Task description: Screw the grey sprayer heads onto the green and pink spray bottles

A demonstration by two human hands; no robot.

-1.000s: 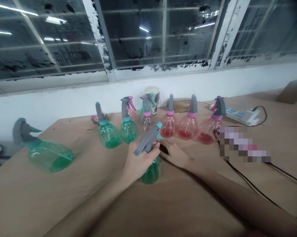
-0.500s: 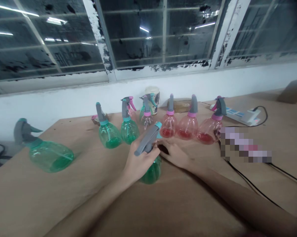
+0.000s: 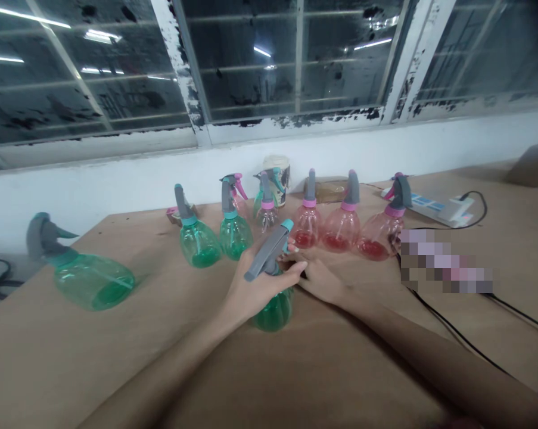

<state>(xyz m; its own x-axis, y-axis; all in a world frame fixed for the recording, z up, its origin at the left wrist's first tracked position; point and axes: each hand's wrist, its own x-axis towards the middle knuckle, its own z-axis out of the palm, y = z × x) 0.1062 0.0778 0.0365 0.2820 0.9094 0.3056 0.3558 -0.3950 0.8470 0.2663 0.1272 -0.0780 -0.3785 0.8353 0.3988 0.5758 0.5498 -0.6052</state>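
Note:
A green spray bottle [image 3: 274, 313] with a grey sprayer head stands in front of me, its neck mostly covered by my hands. My left hand [image 3: 255, 289] wraps loosely around the neck below the head. Its thumb is stretched out to the right, and its fingertips show behind the head. On the bottle's right side, my right hand [image 3: 322, 279] is curled against it, with its fingertips partly hidden behind the left thumb. Just behind stand two more green bottles, one spray bottle [image 3: 199, 243] and another spray bottle [image 3: 235, 235].
A green spray bottle [image 3: 94, 280] leans at the left. Several pink-collared bottles, including a red-filled spray bottle [image 3: 341, 229], stand in a row behind. A paper cup [image 3: 284, 173] is by the wall. A power strip [image 3: 442, 208] and black cables [image 3: 456, 342] lie at the right.
My left thumb has swung from the bottle's neck out to the right, and the left fingertips now show behind the sprayer head. The right hand and the bottle have hardly moved.

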